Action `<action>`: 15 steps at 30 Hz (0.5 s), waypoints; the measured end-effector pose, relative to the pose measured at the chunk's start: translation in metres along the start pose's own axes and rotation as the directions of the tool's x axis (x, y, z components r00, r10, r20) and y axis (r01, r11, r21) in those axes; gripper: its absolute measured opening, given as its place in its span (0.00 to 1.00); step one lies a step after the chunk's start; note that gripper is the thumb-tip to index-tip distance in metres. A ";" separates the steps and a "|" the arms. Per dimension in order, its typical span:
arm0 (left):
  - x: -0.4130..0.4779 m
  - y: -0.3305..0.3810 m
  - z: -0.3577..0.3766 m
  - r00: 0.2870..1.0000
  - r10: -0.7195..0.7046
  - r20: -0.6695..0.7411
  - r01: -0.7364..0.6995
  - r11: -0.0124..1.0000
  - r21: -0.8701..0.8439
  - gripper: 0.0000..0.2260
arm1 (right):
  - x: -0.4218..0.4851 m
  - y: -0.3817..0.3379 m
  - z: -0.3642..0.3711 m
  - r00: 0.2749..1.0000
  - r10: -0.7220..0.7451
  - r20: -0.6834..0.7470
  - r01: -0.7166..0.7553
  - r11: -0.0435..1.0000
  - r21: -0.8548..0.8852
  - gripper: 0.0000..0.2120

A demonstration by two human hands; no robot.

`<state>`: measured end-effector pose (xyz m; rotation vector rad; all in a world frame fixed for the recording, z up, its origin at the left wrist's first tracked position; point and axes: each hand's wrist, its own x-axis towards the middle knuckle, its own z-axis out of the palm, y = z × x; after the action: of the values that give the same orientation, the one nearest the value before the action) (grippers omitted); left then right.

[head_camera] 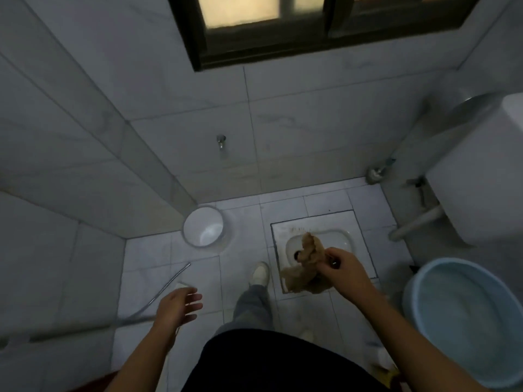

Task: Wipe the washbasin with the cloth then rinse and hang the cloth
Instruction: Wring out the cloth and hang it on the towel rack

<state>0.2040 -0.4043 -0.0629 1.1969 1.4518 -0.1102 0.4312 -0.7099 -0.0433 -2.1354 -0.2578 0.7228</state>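
The left hand hangs low over the floor tiles with fingers spread, its grip wide and carrying nothing; a metal hose lies on the floor just beyond it. Further along, a white bucket stands against the wall below a wall tap; its inside looks pale and bare, though any water in it cannot be told. At centre-right the right hand holds the brown cloth bunched at one end, grip closed on the fabric, the remainder drooping in folds above the squat pan. The cloth appears soft, limp and probably damp, so light but liable to drip and slip; a firm gather of the bunched middle, judged best, would control it better than a corner pinch. At the far right a blue basin sits on the floor, apparently holding a shallow pool of water. No washbasin is in view.
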 end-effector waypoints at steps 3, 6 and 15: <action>0.037 0.050 0.037 0.997 -0.006 0.080 0.000 0.997 0.074 0.11 | 0.010 0.026 -0.013 0.980 0.176 -0.095 -0.172 0.984 0.044 0.07; 0.064 0.107 0.092 0.980 0.000 0.198 -0.051 0.966 0.252 0.11 | 0.004 0.045 -0.023 0.904 0.356 -0.237 -0.326 0.932 0.159 0.05; 0.057 0.240 0.269 0.678 0.042 0.733 -0.627 0.555 0.547 0.11 | -0.047 0.080 -0.037 0.518 0.717 -0.466 -0.508 0.697 0.506 0.12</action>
<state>0.5672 -0.4366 -0.0584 1.8971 0.4328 -0.8734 0.4091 -0.8038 -0.0688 -1.9988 1.0080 0.3184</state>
